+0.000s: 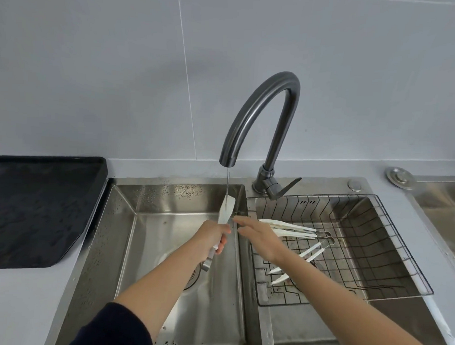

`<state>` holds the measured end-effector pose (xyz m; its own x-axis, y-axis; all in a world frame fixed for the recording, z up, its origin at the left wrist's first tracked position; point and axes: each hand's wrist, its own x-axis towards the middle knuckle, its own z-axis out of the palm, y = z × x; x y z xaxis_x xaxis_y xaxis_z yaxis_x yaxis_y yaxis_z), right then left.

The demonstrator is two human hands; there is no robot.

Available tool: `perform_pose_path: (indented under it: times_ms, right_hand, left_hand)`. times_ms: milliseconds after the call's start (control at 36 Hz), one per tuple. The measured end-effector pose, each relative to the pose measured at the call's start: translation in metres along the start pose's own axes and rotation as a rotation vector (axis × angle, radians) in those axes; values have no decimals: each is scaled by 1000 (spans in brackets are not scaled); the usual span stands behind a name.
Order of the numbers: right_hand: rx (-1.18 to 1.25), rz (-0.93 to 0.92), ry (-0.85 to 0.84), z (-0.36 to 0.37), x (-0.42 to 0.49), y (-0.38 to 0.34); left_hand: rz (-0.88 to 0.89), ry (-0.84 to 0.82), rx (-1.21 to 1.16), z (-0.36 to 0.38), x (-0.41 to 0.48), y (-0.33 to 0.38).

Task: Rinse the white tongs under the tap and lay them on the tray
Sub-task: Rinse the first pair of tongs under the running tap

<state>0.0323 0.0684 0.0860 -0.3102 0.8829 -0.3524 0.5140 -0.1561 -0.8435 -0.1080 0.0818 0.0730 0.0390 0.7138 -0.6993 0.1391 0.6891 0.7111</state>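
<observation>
Left hand: the left hand (213, 239) sits near the middle of the view, its fingers (222, 245) clamped round the white tongs (226, 209) at mid-length.
White tongs: held almost upright over the left basin (152, 236), white head at 12 o'clock from the fist, metal handle end sticking out at 6 o'clock below it.
Water: a thin stream (227, 181) falls from the spout and lands on the white head of the tongs.
Tap: the dark grey tap (262, 116) arches at 12 o'clock from the hands, its base and lever at 1 o'clock on the steel rim between the basins.
Right hand: the right hand (262, 239) reaches in from 5 o'clock, fingers straight and slightly apart, holding nothing — the fingertips lie just beside the tongs' head, and whether they touch it I cannot tell.
Wire rack: a black wire rack (374, 229) sits in the right basin, at 3 o'clock from the hands.
Other tongs: two more white pairs lie in the rack — a broad pair (291, 228) just beyond the right hand and a slim pair (308, 255) partly hidden under the wrist.
Tray: the black tray (37, 204) lies on the grey tabletop (15, 307) at 9 o'clock, well apart from the tongs.
Sleeve: a dark sleeve (115, 328) covers the left forearm at 7 o'clock.
</observation>
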Motion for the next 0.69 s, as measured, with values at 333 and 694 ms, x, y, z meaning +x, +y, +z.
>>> perform_pose_path:
  times_ms: [333, 694]
  right_hand:
    - [89, 18, -207, 23, 10, 8]
    - [-347, 38, -254, 26, 39, 1]
  left_hand:
    - [-57, 37, 152, 2, 6, -3]
    - [7, -32, 219, -2, -4, -18]
